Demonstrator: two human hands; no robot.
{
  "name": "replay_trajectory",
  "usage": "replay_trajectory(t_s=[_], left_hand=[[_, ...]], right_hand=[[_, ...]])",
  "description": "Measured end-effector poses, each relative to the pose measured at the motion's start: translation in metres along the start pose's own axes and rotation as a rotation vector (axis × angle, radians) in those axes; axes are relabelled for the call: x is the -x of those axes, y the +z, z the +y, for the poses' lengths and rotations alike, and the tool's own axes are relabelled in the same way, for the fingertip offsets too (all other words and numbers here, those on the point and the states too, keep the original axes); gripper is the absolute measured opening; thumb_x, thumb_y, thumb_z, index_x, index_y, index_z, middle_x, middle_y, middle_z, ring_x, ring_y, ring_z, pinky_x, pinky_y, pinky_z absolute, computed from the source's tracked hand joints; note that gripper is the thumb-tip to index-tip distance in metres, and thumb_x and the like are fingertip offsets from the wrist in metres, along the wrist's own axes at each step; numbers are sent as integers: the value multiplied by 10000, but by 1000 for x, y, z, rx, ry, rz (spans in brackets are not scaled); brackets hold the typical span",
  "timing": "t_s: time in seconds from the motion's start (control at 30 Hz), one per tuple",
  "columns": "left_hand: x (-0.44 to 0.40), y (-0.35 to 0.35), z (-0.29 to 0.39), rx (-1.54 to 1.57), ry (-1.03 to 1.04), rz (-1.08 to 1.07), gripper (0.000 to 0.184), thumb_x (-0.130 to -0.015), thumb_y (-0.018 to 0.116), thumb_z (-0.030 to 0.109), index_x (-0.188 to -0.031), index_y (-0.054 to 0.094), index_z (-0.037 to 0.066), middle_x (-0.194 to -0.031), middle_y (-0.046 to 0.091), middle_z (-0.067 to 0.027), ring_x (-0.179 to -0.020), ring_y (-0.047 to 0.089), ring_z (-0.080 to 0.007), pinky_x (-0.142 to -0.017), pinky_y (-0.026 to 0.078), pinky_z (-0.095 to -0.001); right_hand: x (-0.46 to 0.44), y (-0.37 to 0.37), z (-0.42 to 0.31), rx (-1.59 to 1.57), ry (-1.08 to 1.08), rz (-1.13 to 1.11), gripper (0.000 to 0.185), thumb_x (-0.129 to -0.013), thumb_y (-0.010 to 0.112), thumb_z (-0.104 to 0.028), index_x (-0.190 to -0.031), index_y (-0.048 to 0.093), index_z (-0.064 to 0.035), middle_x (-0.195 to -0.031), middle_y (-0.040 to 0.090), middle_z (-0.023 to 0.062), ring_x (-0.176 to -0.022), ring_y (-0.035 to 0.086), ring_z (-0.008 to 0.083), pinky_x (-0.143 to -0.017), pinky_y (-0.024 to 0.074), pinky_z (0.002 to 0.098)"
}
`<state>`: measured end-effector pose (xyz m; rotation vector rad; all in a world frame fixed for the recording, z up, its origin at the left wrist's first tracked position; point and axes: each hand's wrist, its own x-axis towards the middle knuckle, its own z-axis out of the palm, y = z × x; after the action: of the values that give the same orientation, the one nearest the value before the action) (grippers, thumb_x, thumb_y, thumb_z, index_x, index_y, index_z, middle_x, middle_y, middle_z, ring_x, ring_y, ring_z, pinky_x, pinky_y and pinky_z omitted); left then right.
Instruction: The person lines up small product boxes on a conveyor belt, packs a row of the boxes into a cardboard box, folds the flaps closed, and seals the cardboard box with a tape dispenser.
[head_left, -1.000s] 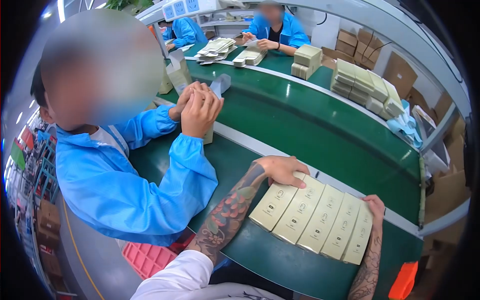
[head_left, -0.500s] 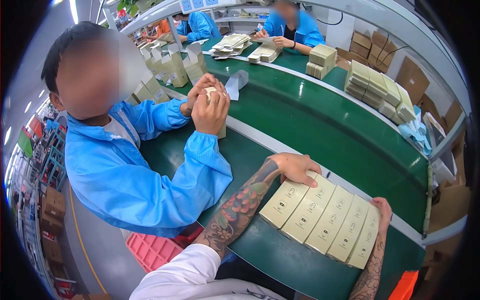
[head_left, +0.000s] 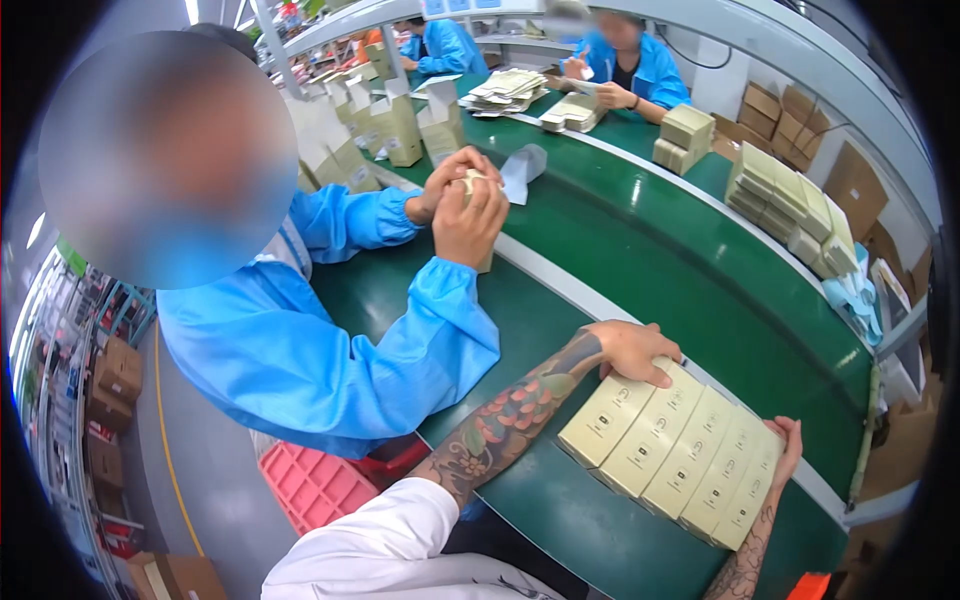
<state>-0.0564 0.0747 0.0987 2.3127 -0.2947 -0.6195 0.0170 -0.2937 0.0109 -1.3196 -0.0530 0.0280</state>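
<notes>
A row of several pale yellow boxes (head_left: 672,452) lies side by side on the green tabletop (head_left: 545,500), small dark print on their upper faces. My left hand (head_left: 638,352) is closed over the far left corner of the row, thumb on top and fingers bent behind the boxes. Against the far right end rests my right hand (head_left: 787,446), its fingers bent around the edge of the last box, partly hidden by it. The row sits between both hands.
At the left a co-worker in a blue jacket (head_left: 330,350) holds a pale box. A green belt (head_left: 640,260) runs behind my boxes. Stacked boxes (head_left: 790,205), open boxes (head_left: 400,130) and other people stand beyond. A pink crate (head_left: 315,485) is low at the left.
The whole view has shifted, so the boxes, my hands and the co-worker appear further right. My hands keep their hold on the row.
</notes>
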Motion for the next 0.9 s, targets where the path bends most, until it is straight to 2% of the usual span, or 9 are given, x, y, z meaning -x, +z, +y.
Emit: replay_trajectory(t_s=[0.03, 0.13, 0.47, 0.9], left_hand=[[5, -4, 7, 15, -36, -23, 595, -894, 600, 401, -1411, 441, 154, -1207, 433, -189, -934, 627, -336, -586, 596, -370], [4, -2, 6, 11, -48, -17, 636, -892, 601, 400, -1440, 401, 145, -1216, 424, -193, -909, 637, -330, -551, 595, -352], [7, -4, 9, 5, -72, -17, 723, -897, 598, 397, -1484, 301, 97, -1273, 398, -198, -935, 644, -327, -570, 599, -355], [6, -4, 9, 3, -70, -19, 746, -890, 614, 401, -1485, 293, 85, -1277, 406, -203, -924, 645, -329, -576, 596, -358]], right_hand=[[2, 3, -2, -12, 4, 1, 422, -1021, 422, -378, -942, 590, 1, -808, 660, 137, -730, 637, 184, -680, 522, 291], [-1, -3, 2, -16, -10, -15, 414, -1020, 426, -367, -939, 590, 4, -810, 656, 133, -732, 634, 180, -683, 520, 289], [0, -8, 3, 35, -56, -56, 397, -1016, 419, -336, -947, 593, 14, -825, 651, 128, -743, 626, 174, -694, 508, 287], [-8, -20, 11, 16, -32, -68, 396, -1015, 422, -339, -951, 597, 11, -816, 627, 104, -751, 607, 161, -701, 498, 281]])
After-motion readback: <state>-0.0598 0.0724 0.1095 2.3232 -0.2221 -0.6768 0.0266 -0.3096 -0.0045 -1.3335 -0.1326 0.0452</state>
